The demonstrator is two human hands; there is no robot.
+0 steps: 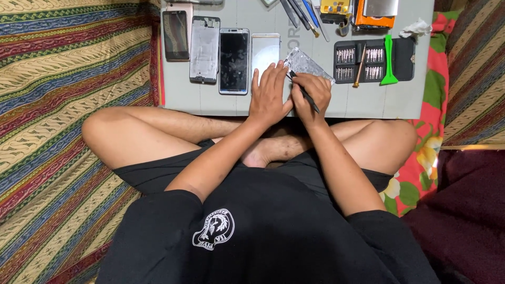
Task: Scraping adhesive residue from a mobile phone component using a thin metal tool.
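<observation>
I sit cross-legged at a grey work mat (205, 100). My left hand (270, 94) lies flat on the mat, its fingertips touching the edge of a silvery phone frame part (307, 64). My right hand (311, 93) grips a thin black tool (307, 97) like a pen, its tip at the lower left corner of that part. A pale gold phone back (264, 48) lies just behind my left hand's fingers.
Left on the mat lie a black-screened phone (234, 60), a bare grey frame (204, 50) and another phone (176, 34). A black case of screwdriver bits (368, 60), a green pry tool (389, 60), tweezers (300, 13) and an orange box (374, 20) sit right. Patterned cloth surrounds everything.
</observation>
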